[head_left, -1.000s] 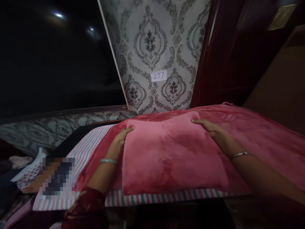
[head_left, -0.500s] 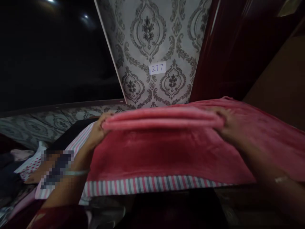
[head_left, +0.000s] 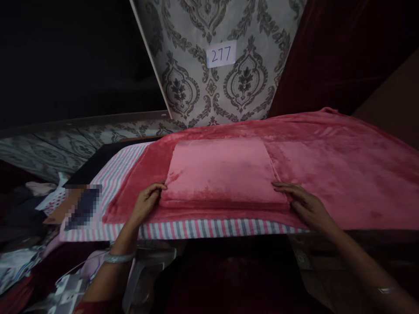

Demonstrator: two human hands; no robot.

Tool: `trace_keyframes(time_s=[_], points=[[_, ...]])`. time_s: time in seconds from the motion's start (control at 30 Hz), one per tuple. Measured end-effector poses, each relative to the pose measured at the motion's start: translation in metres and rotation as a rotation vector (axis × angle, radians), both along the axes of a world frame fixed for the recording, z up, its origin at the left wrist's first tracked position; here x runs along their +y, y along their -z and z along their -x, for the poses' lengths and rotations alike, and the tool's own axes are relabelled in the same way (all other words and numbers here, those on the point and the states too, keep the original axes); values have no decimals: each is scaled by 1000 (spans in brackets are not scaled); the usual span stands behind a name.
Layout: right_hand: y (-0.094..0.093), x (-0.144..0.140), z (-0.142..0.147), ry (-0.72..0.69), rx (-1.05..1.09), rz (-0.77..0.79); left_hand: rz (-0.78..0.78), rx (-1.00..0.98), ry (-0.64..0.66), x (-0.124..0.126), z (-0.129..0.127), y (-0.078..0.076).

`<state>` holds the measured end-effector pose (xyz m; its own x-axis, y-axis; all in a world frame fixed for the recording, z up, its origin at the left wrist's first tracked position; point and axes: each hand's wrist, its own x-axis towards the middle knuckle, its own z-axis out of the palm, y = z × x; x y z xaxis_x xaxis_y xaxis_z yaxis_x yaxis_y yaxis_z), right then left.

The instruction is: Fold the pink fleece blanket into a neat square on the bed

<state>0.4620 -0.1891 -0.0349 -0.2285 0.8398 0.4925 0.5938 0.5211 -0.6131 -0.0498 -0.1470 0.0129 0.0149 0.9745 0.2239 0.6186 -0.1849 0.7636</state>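
Note:
A folded pink fleece cloth (head_left: pixel 222 172) lies flat on a larger pink blanket (head_left: pixel 340 165) spread over a surface. My left hand (head_left: pixel 147 203) touches the folded cloth's near left corner, fingers curled against its edge. At the near right corner my right hand (head_left: pixel 303 203) rests with fingers stretched out along the cloth's edge. Both wrists wear a thin bangle. Neither hand lifts the cloth.
A pink, grey and white striped sheet (head_left: pixel 196 229) shows under the blanket at the front and left. A patterned wall panel with a "277" label (head_left: pixel 221 54) stands behind. Mixed clothes and a blurred patch (head_left: pixel 81 207) lie at the left. Dark floor is below.
The near half of the pink cloth was lifted and folded away from me, making a smaller rectangle. Both hands then came back to its near corners. The camera tilted down.

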Motion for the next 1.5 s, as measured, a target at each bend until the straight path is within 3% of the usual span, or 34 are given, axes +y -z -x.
trace_keyframes(time_s=[0.1, 0.17, 0.27, 0.37, 0.5, 0.63, 0.77, 0.83, 0.9, 1.0, 1.13, 1.23, 1.5], points=[[-16, -11, 10, 132, 5, -16, -82, 16, -88, -8, -12, -5], [-23, -15, 24, 155, -42, -84, -213, 164, -97, -14, -23, -7], [-20, -15, 46, 101, -198, -174, -343, 472, 23, -23, -41, -4], [-1, -14, 56, 67, -352, -165, -258, 665, 162, -31, -51, 7], [13, -14, 48, 55, -393, -102, -194, 705, 171, -33, -48, 19], [-12, -6, 52, 64, -317, -132, -302, 648, 185, -21, -56, 6], [-50, 19, 92, -83, -310, -143, -388, 630, 376, -3, -101, -15], [-58, 38, 118, -165, -372, -113, -386, 664, 386, 5, -128, -19], [-56, 55, 138, -197, -456, -59, -359, 710, 315, 11, -150, -14], [-43, 73, 150, -200, -571, 24, -305, 793, 222, 15, -166, 4], [-32, 83, 144, -224, -643, 55, -309, 872, 203, 16, -166, 28], [-35, 98, 129, -214, -688, 63, -338, 886, 195, 16, -164, 33], [-48, 145, 84, 139, -727, 214, -332, 873, 201, 17, -164, 32]])
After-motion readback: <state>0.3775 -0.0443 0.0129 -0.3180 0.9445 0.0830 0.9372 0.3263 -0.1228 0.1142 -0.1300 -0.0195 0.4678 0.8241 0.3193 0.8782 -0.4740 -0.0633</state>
